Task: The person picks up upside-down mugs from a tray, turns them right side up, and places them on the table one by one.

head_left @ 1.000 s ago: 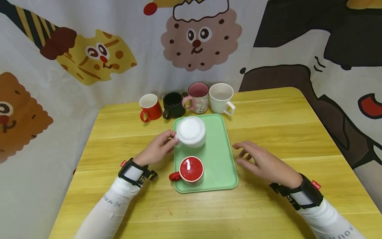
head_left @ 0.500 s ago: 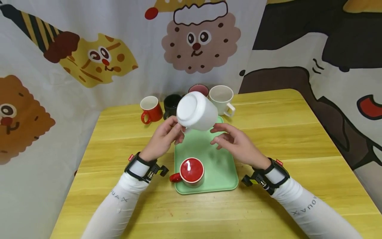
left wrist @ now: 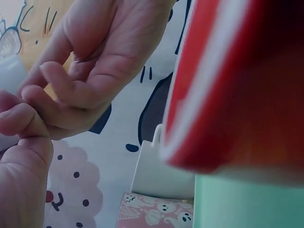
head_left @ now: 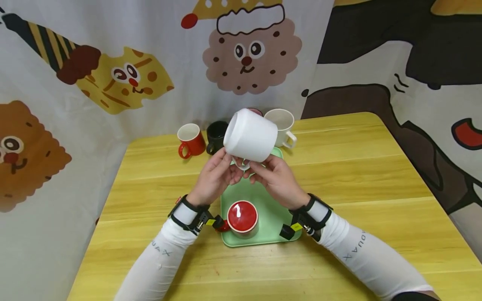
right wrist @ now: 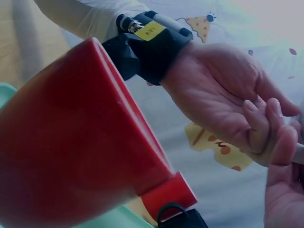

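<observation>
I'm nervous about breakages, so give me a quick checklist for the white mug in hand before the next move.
1. Left hand and right hand both on the held mug: ok.
2. Grip firm: cannot tell; contact is partly hidden.
3. Held mug upright: not ok; tilted well over, base toward the left.
4. Clear of the white mug behind: cannot tell; they overlap in the head view.
5. Red mug in front resting on the tray: ok.
6. Bare tray surface beside that red mug: ok.

surface (head_left: 376, 200): yellow wood grain, rounded far-right corner | backdrop (head_left: 150, 25): pale cloth, soft folds | prints: cheese face (head_left: 124, 85) left, pinkish biscuit face (head_left: 252, 75) centre, dark patches (head_left: 354, 100) right | light: diffuse
</observation>
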The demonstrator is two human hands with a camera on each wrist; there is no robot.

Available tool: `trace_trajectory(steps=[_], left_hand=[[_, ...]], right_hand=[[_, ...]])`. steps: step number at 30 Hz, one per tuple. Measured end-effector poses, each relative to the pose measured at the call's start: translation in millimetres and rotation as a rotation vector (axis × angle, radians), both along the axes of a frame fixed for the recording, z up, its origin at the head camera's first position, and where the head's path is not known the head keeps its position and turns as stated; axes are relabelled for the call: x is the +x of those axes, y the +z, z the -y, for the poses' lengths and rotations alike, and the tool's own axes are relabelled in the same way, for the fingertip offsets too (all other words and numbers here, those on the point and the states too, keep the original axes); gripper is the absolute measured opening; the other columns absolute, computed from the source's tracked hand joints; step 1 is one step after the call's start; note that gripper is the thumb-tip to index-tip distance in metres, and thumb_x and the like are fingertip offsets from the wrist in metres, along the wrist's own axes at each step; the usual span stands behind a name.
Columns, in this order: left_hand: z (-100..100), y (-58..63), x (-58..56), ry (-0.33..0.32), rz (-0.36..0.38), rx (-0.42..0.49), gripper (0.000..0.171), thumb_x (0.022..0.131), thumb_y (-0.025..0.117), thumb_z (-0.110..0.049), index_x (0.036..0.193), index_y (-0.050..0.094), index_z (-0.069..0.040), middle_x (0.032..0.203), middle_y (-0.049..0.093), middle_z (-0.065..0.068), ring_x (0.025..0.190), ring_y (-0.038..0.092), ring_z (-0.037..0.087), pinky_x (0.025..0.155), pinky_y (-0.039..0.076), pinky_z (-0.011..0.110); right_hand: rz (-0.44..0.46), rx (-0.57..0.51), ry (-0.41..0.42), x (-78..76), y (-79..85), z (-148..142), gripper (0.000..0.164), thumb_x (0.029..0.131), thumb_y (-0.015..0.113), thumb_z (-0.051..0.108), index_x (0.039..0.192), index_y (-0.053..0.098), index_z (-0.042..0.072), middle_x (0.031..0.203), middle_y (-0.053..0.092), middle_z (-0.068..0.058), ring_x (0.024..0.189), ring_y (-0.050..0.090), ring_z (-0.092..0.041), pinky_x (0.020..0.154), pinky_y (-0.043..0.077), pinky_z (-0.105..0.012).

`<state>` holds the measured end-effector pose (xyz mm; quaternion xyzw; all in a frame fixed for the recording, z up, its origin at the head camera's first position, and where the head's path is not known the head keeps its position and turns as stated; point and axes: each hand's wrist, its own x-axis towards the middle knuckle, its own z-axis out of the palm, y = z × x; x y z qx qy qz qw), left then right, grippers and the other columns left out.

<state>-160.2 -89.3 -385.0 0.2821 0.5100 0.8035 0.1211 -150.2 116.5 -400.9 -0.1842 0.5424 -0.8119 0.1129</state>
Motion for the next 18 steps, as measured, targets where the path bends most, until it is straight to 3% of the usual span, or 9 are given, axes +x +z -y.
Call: trace_trajectory(steps=[6,12,18], left_hand=[[-2,0.2,-0.5,-0.016,-0.023,-0.058,0.024,0.117,0.038,-0.02,0.128,0.057,-0.014,0.099,0.062,0.007,0.079,0.058,0.019,0.069,0.048,0.024],[3,0.9,-1.7,0.041,-0.063,-0.194,0.023,0.115,0.045,-0.016,0.133,0.057,-0.009,0.096,0.062,0.012,0.079,0.06,0.021,0.069,0.049,0.027],[11,0.1,-4.1,0.099,-0.104,-0.293,0.032,0.114,0.05,-0.016,0.138,0.054,0.004,0.116,0.062,0.012,0.081,0.062,0.02,0.067,0.049,0.026]], right_hand=[[-0.092,-0.027,-0.057,-0.4,-8.7,1,0.02,0.11,0.057,0.005,0.128,0.064,0.003,0.108,0.066,-0.01,0.089,0.067,-0.021,0.084,0.059,-0.031],[-0.3,0.045,-0.165,-1.2,-8.3,-10,0.019,0.108,0.063,0.012,0.12,0.069,-0.003,0.1,0.069,-0.013,0.084,0.069,-0.022,0.078,0.061,-0.033],[-0.458,0.095,-0.265,-5.3,-3.7,-23,0.021,0.106,0.066,0.011,0.105,0.069,-0.01,0.083,0.068,-0.017,0.073,0.065,-0.024,0.066,0.058,-0.031]])
